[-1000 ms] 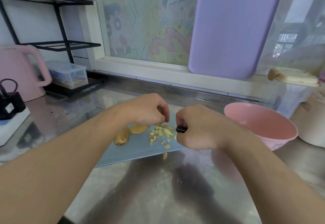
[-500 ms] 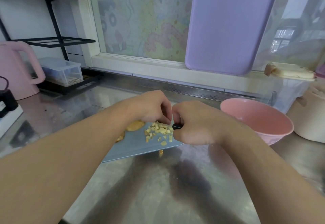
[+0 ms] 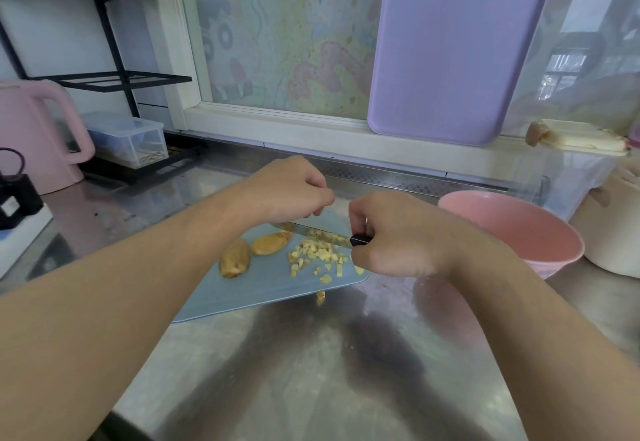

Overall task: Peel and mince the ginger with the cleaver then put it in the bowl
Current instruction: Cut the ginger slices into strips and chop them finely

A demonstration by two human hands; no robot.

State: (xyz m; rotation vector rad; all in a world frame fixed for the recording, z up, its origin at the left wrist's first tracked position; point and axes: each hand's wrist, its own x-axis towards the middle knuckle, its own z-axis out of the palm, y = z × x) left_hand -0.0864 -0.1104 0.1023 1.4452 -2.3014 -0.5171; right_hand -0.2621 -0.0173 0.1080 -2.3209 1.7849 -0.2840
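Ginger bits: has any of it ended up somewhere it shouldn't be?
Yes. One ginger piece lies off the blue cutting board, on the steel counter just past the board's near edge. The other minced ginger sits on the board.

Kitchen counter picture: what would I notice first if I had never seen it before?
Probably the two hands meeting over the blue cutting board in the middle: the right hand grips the cleaver while the left hand presses on its blade above a pile of chopped ginger. Just right of them stands a big pink bowl. Behind, a purple board leans against the cartoon-covered window.
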